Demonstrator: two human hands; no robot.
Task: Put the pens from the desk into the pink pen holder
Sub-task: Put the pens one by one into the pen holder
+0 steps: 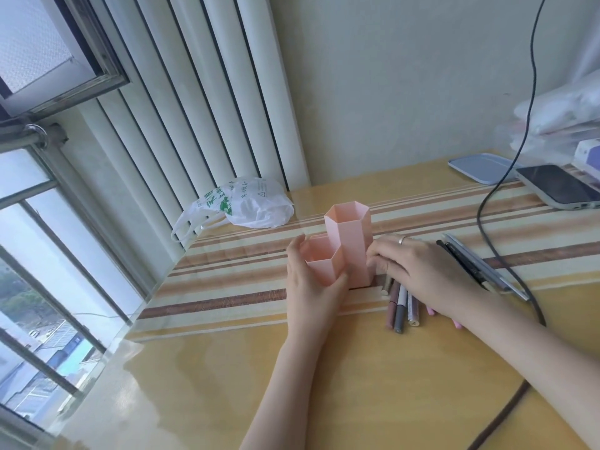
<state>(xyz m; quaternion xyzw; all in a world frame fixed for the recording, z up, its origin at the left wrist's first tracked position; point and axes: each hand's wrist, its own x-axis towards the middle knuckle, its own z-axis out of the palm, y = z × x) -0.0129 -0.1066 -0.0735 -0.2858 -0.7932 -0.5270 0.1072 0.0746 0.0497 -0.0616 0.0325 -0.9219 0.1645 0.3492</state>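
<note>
The pink pen holder (349, 241) stands on the desk, made of a tall hexagonal tube and a shorter one in front of it; both look empty. My left hand (311, 280) wraps around the shorter tube. My right hand (422, 271) lies flat over a bunch of pens (402, 306) just right of the holder, fingertips curled at the holder's base. Pen ends stick out below the palm. Several more dark and grey pens (480, 264) lie on the desk right of my right hand.
A white plastic bag (246, 203) lies behind the holder by the blinds. A black cable (506, 254) runs down past the pens. A phone (558, 186) and a blue tray (480, 164) sit at the far right. The desk's left edge meets the window.
</note>
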